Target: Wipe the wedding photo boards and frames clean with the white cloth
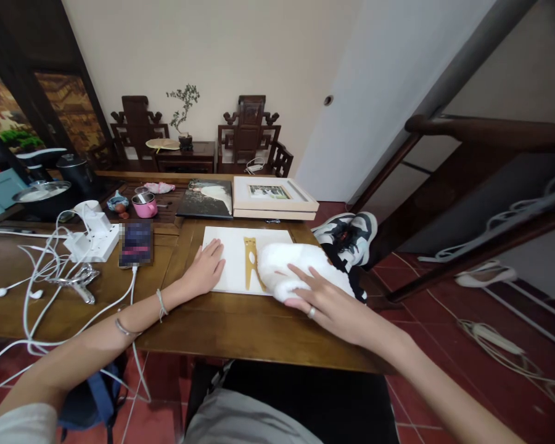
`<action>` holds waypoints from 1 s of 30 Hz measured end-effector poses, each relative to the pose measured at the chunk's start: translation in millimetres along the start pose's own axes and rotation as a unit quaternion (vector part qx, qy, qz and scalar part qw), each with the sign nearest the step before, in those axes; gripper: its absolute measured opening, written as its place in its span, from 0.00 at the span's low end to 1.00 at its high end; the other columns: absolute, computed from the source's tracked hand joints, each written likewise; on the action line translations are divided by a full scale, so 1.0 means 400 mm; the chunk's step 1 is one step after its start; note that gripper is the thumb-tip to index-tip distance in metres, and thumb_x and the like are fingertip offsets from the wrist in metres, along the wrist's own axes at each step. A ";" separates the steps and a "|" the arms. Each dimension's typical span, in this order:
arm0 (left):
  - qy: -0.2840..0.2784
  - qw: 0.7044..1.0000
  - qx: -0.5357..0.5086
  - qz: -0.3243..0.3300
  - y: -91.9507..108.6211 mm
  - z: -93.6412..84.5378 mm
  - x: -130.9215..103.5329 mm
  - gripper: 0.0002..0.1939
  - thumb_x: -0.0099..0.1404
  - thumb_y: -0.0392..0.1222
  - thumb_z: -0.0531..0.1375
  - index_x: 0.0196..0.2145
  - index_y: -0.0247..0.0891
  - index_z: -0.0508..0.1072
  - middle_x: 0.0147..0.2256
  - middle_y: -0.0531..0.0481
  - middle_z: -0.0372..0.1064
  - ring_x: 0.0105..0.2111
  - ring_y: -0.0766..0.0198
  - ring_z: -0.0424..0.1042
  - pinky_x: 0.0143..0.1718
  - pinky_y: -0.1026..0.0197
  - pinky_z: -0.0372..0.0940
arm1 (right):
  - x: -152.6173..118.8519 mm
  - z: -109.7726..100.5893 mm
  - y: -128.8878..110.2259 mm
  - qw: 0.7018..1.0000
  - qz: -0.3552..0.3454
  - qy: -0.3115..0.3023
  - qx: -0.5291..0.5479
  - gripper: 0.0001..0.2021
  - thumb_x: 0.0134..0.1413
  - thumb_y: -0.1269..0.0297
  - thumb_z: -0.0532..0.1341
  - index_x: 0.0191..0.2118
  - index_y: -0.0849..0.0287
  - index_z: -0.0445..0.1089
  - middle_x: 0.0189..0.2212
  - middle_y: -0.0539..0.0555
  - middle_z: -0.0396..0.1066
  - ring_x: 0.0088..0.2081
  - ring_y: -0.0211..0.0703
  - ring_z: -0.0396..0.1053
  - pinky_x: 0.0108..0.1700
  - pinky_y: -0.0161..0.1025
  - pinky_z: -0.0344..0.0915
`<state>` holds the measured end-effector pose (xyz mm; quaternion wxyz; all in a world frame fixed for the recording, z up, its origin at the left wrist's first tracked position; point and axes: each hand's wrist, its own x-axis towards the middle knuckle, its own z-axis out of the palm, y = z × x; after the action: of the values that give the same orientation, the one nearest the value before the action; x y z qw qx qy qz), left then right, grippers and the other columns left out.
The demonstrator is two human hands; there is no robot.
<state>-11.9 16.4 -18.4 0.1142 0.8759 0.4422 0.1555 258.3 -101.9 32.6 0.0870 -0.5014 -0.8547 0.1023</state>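
A flat white board point(226, 280) lies on the wooden table, with a tan, cat-like figure point(250, 262) on its face. Across the board's left edge rests my left hand point(204, 268), its fingers stretched out and holding nothing. My right hand point(328, 305) grips a fluffy white cloth point(289, 259) over the board's right side, with the fingers spread across its lower part. The cloth hides the right end of the board and part of the figure. A ring shows on the right hand.
Behind the board are a framed picture point(275, 192) and a dark photo panel point(206, 198). To the left lie a phone point(136, 243), a power strip point(92, 240) with tangled white cables, a pink cup point(145, 205) and a pot point(44, 194). Shoes point(351, 237) are beyond the table's right end.
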 end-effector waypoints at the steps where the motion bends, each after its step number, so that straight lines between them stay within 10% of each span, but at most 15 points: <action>1: 0.000 1.000 0.000 0.001 -0.001 0.000 0.000 0.24 0.70 0.40 0.43 0.61 0.31 0.56 0.65 0.35 0.49 0.67 0.53 0.44 0.64 0.42 0.44 | 0.030 0.000 0.018 1.000 0.006 0.000 0.003 0.23 0.66 0.52 0.45 0.46 0.54 0.74 0.61 0.57 0.60 0.66 0.58 0.47 0.64 0.62 0.49; 10: -0.004 1.000 0.000 -0.005 -0.004 0.000 0.001 0.25 0.69 0.41 0.43 0.61 0.30 0.56 0.65 0.35 0.48 0.66 0.53 0.44 0.64 0.42 0.44 | 0.281 0.038 0.109 0.995 0.075 0.036 -0.061 0.24 0.67 0.55 0.43 0.53 0.62 0.70 0.61 0.64 0.60 0.67 0.63 0.42 0.62 0.69 0.41; 22: -0.011 1.000 0.008 -0.013 0.008 -0.006 0.001 0.25 0.70 0.40 0.43 0.61 0.28 0.55 0.65 0.34 0.47 0.67 0.53 0.43 0.65 0.43 0.43 | 0.004 0.038 -0.043 0.998 -0.066 0.012 -0.022 0.22 0.67 0.57 0.46 0.38 0.56 0.76 0.65 0.52 0.52 0.68 0.55 0.38 0.66 0.63 0.38; 30: -0.013 1.000 -0.001 -0.008 0.002 -0.006 0.000 0.25 0.70 0.40 0.43 0.62 0.30 0.55 0.65 0.36 0.48 0.67 0.54 0.44 0.65 0.43 0.43 | 0.280 0.021 0.051 0.998 0.038 0.025 -0.034 0.25 0.68 0.55 0.43 0.52 0.62 0.70 0.65 0.60 0.52 0.67 0.62 0.42 0.62 0.68 0.42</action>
<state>-12.3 16.3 -15.8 0.1217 0.8742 0.4475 0.1438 219.3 5.1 24.2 0.0871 -0.5389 -0.8354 0.0635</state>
